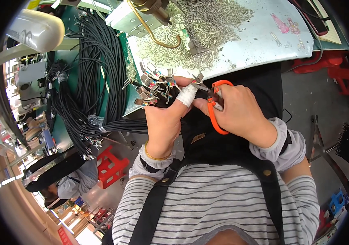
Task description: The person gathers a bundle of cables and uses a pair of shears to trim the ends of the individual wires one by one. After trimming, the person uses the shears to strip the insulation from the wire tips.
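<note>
My left hand (162, 122) is closed round a bundle of black cables, its thumb wrapped in white tape. Metal connectors (146, 79) with short coloured wires fan out above that hand. One connector (199, 77) stands apart from the others, near the taped thumb tip. My right hand (242, 112) grips a pair of orange-handled scissors (219, 129). Their blades (200, 86) reach to the left thumb tip, just below that connector. Whether the blades touch a wire is too small to tell.
Small metal pieces (207, 28) lie heaped on the pale work table (264, 49), under a machine head (154, 8). Thick bundles of black cables (101, 57) cover the green bench at left. Red stools (111, 165) stand on both sides. Another person (76, 181) sits at lower left.
</note>
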A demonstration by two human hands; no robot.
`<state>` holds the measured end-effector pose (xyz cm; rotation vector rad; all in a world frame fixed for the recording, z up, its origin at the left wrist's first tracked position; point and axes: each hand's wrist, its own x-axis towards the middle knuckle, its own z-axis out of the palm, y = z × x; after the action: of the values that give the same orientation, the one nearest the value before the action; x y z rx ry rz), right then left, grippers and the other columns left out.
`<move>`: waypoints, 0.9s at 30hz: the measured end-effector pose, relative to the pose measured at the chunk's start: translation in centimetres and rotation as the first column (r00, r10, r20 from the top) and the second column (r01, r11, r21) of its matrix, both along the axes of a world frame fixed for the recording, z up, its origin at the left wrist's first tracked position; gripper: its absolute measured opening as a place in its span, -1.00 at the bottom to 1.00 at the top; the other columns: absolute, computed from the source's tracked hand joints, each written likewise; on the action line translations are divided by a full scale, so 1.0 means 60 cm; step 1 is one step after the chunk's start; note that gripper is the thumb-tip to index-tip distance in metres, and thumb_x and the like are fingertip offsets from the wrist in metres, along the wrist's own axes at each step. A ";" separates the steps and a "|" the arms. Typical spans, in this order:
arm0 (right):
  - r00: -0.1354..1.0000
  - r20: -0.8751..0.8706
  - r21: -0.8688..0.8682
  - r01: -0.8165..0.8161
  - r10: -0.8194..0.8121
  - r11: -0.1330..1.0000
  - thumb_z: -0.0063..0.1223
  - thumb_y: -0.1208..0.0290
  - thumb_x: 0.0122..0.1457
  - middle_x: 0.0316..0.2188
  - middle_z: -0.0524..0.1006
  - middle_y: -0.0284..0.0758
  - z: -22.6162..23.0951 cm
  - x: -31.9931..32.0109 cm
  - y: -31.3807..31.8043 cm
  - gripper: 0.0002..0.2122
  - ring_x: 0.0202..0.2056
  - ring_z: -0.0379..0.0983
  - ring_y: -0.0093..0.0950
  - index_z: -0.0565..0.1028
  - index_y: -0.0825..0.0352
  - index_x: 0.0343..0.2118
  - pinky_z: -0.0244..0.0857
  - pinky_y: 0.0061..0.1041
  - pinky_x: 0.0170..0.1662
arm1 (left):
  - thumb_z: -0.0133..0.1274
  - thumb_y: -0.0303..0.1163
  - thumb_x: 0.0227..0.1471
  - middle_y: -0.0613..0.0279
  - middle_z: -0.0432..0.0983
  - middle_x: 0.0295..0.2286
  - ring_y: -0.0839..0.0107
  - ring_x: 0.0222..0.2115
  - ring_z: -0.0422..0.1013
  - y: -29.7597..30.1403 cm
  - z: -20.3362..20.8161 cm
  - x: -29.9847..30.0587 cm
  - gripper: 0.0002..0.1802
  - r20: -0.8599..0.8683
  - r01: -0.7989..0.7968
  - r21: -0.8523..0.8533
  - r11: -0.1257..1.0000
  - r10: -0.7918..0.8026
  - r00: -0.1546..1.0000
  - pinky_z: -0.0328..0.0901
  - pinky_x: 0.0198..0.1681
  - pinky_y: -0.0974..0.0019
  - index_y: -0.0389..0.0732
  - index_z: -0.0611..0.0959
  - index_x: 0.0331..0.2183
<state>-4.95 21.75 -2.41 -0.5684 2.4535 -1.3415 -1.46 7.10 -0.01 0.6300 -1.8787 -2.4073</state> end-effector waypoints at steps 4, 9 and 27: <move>0.995 0.087 -0.045 -0.035 0.039 0.998 0.14 0.30 -0.07 -0.84 0.28 -0.23 -0.009 -0.004 0.006 -0.67 -0.79 0.28 -0.37 0.28 0.39 -0.73 0.05 -0.44 -0.70 | 0.05 -0.60 -0.15 0.38 0.33 -0.65 0.67 -0.72 0.14 -0.004 0.004 -0.013 -0.87 0.005 0.032 0.002 0.999 -0.032 0.999 0.03 -0.66 0.55 -0.30 0.52 -0.41; 0.844 0.534 -0.376 0.184 0.050 0.908 0.02 0.34 0.04 -0.81 0.30 -0.35 0.008 -0.025 0.011 -0.74 -0.77 0.27 -0.60 0.32 0.41 -0.64 0.06 -0.55 -0.72 | 0.03 -0.58 -0.13 0.38 0.28 -0.68 0.64 -0.75 0.09 -0.029 -0.004 -0.060 -0.88 -0.004 0.126 0.238 0.963 -0.128 0.992 0.03 -0.66 0.50 -0.30 0.49 -0.41; 0.940 0.339 -0.449 0.198 -0.039 0.871 -0.06 0.40 0.07 -0.73 0.24 -0.50 -0.001 -0.143 -0.046 -0.86 -0.72 0.15 -0.75 0.37 0.39 -0.42 0.12 -0.71 -0.69 | -0.01 -0.50 -0.07 0.35 0.28 -0.64 0.68 -0.78 0.05 -0.063 0.002 -0.132 -0.86 0.065 0.149 0.287 0.946 -0.174 0.983 0.02 -0.68 0.52 -0.27 0.44 -0.37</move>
<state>-13.51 18.99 -2.48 -0.2672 1.9208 -1.9427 -9.36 3.35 0.09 0.6281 -1.6926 -2.8297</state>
